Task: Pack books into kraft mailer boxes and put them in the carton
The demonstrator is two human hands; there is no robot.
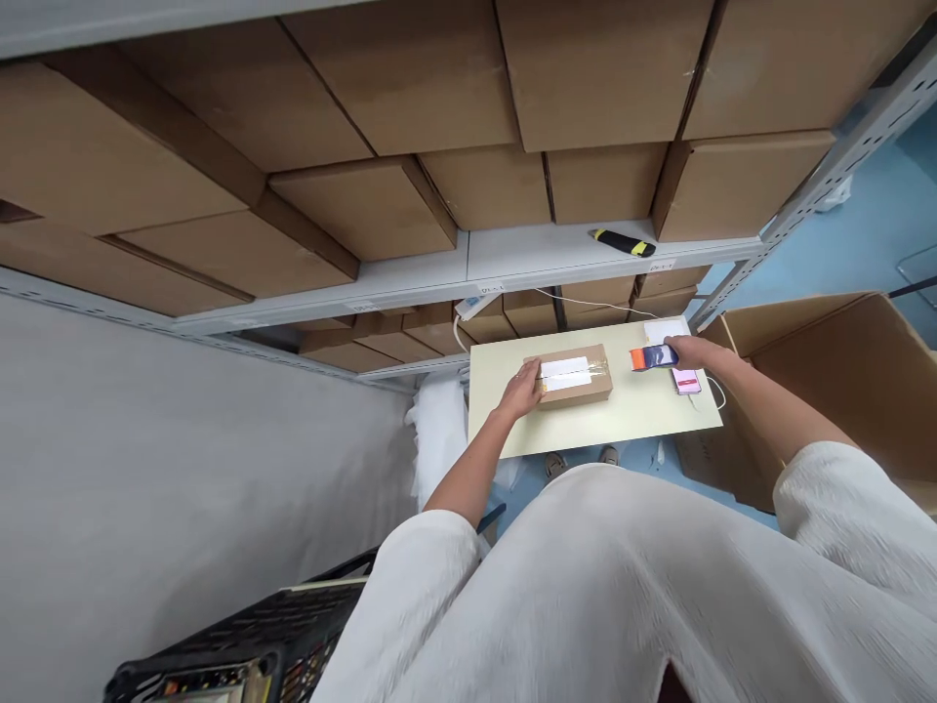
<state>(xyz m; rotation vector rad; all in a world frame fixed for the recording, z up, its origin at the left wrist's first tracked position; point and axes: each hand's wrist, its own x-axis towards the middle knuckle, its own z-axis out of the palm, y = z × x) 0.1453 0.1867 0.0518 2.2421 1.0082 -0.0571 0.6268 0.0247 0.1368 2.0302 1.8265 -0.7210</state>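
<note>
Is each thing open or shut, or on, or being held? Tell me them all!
Small box: shut, taped, left hand on it.
Orange-and-blue tool: held in right hand.
Phone: screen lit, lying on the table.
Knife: lying on the shelf; I can't tell if its blade is out.
Big box: open.
Black crate: has things inside.

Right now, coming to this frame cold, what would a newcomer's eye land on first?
Probably the large cardboard boxes, filling the shelf across the top of the view. Next come the labelled cardboard parcel on the pale tabletop, with the left hand at its left end, and the orange-and-navy handheld device in the right hand, right of the parcel.
</note>
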